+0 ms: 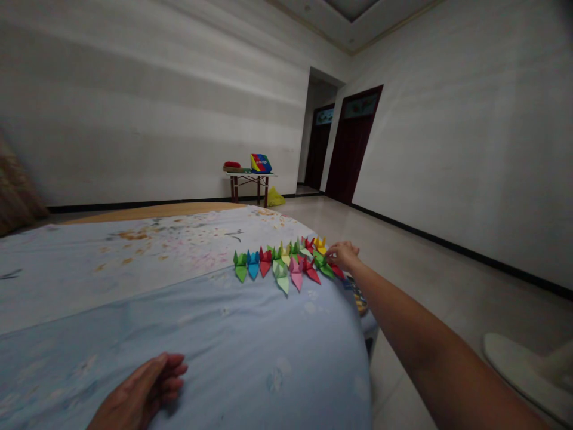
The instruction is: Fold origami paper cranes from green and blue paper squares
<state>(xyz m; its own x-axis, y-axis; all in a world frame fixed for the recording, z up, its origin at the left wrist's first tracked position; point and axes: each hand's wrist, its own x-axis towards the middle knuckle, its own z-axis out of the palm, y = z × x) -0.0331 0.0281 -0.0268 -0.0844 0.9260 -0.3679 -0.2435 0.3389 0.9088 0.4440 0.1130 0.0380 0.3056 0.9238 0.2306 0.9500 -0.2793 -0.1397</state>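
Several folded paper cranes stand in rows near the right edge of the cloth-covered table. Among them are a blue crane (253, 264), a pale green crane (281, 276), a pink crane (296, 273) and a yellow crane (320, 245). My right hand (344, 255) reaches out to the right end of the rows, fingertips pinched at a green crane (323, 264). Just below that hand a red crane (338, 272) is partly covered. My left hand (145, 388) rests low over the blue cloth, fingers loosely curled and a little apart, holding nothing.
A flowered cloth (179, 239) and a light blue cloth (224, 358) cover the round table. Beyond it stands a small table (250, 175) with a colourful box (261, 163) and a red item. A yellow bag (274, 197) lies on the floor. A white round base (514, 370) is at right.
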